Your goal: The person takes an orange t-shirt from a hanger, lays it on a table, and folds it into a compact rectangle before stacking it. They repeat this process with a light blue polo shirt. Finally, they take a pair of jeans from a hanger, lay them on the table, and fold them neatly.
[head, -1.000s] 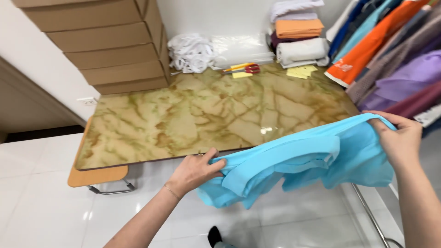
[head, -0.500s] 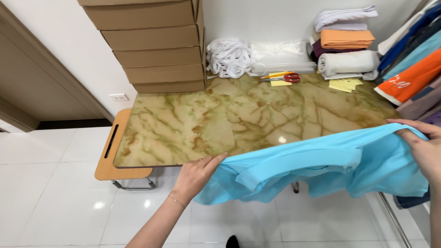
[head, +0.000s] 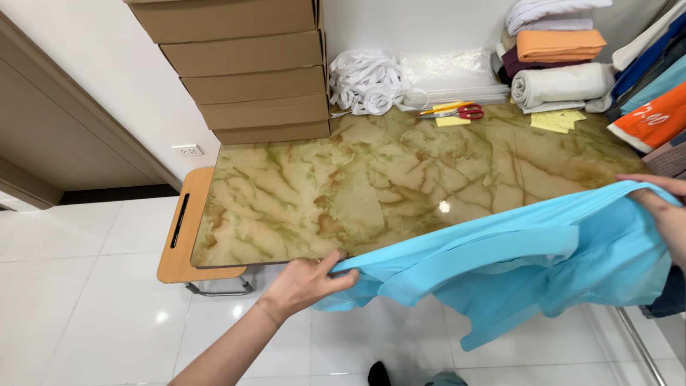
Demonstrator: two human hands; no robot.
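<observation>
Both hands grip the blue shirt (head: 529, 264) at the bench's (head: 371, 186) near edge: left hand (head: 304, 282) pinches 1 end, right hand (head: 664, 214) clamps the other. Judging by the sag, even tension should spread it flat.

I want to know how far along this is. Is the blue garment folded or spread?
Spread, not folded: the blue garment is held stretched between the left hand and right hand, sagging loosely over the table's near edge.
</observation>
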